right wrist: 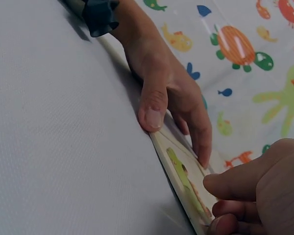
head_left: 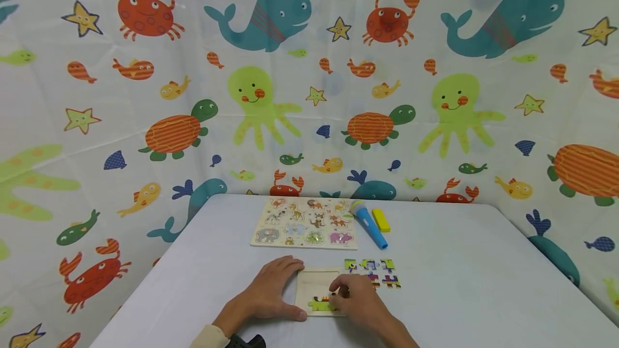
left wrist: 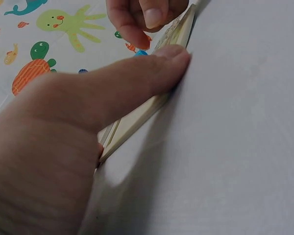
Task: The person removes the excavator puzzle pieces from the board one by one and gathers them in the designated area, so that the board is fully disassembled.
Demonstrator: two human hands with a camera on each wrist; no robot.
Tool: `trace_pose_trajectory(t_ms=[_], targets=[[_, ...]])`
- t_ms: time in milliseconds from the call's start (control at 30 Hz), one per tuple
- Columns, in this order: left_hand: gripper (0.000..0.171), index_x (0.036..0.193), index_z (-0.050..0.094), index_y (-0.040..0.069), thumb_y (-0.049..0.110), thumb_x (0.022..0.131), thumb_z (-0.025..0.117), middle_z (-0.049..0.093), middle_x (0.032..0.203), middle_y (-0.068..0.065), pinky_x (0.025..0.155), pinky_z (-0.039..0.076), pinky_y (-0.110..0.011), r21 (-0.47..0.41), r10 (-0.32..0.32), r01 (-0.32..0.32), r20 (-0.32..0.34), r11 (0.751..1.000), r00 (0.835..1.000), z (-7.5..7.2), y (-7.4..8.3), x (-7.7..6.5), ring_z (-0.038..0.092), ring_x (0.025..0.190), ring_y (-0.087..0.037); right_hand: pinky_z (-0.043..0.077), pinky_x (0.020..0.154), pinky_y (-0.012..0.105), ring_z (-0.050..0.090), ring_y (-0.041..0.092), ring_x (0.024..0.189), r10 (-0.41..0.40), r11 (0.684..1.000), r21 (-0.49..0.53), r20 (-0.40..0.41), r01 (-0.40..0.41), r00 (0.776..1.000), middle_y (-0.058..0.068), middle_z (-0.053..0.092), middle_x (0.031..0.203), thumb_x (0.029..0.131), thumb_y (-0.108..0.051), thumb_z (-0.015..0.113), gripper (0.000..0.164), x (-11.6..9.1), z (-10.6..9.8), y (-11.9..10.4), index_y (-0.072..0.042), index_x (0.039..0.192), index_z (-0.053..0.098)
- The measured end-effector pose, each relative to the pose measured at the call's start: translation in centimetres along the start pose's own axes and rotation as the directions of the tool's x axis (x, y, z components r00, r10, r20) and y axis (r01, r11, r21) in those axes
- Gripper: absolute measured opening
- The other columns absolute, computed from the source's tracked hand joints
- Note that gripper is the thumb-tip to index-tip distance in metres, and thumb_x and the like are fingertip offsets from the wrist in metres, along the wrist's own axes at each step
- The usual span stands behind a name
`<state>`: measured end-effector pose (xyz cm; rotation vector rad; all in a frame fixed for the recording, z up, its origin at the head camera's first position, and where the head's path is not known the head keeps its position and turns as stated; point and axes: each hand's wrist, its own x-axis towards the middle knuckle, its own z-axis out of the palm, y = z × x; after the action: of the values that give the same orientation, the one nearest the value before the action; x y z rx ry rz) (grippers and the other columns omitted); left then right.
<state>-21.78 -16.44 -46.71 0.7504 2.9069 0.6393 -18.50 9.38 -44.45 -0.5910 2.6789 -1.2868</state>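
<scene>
A small wooden puzzle tray [head_left: 314, 279] lies near the table's front. My left hand [head_left: 273, 289] spans its left side: the thumb [left wrist: 161, 66] presses the near corner, while the fingers, nearly straight, touch the far corner. Inside, along the near rim, lie joined green jigsaw pieces [head_left: 317, 304] with a red and dark upper edge. Over their right end, my right hand [head_left: 360, 299] pinches a jigsaw piece with thumb and curled fingers; most of that piece is hidden. Several loose jigsaw pieces [head_left: 369, 265] sit just beyond the right hand, partly covered by it.
Farther back lies a wooden animal puzzle board [head_left: 303, 223]. A blue toy microphone [head_left: 371, 229] overlaps its right side, with a yellow block [head_left: 381, 220] alongside. The white table [head_left: 464, 283] meets a curtain [head_left: 319, 138] printed with sea animals.
</scene>
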Motion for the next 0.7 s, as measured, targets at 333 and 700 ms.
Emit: trace_pose_trajectory(t_ms=[333, 700], targets=[[0.105, 0.148, 0.049, 0.019, 0.083, 0.067, 0.070, 0.047, 0.153, 0.000, 0.119, 0.026, -0.063, -0.010, 0.006, -0.006, -0.008, 1.000, 1.000, 0.0, 0.1, -0.2, 0.033, 0.148, -0.032, 0.040, 0.060, 0.024, 0.051, 0.010, 0.068, 0.005, 1.000, -0.030, 0.051, -0.004, 0.999, -0.005, 0.058, 0.073, 0.084, -0.015, 0.079, 0.014, 0.3, 1.0, -0.7, -0.009, 0.096, 0.074], [0.105, 0.148, 0.049, 0.020, 0.083, 0.067, 0.070, 0.047, 0.154, 0.000, 0.120, 0.025, -0.063, -0.010, 0.001, -0.001, -0.007, 1.000, 1.000, 0.0, 0.2, 0.0, 0.033, 0.148, -0.032, 0.039, 0.056, 0.024, 0.051, 0.012, 0.067, 0.061, 0.997, -0.043, 0.042, -0.059, 0.997, -0.002, 0.057, 0.072, 0.083, -0.013, 0.083, 0.017, 0.3, 1.3, -0.7, -0.010, 0.097, 0.073]])
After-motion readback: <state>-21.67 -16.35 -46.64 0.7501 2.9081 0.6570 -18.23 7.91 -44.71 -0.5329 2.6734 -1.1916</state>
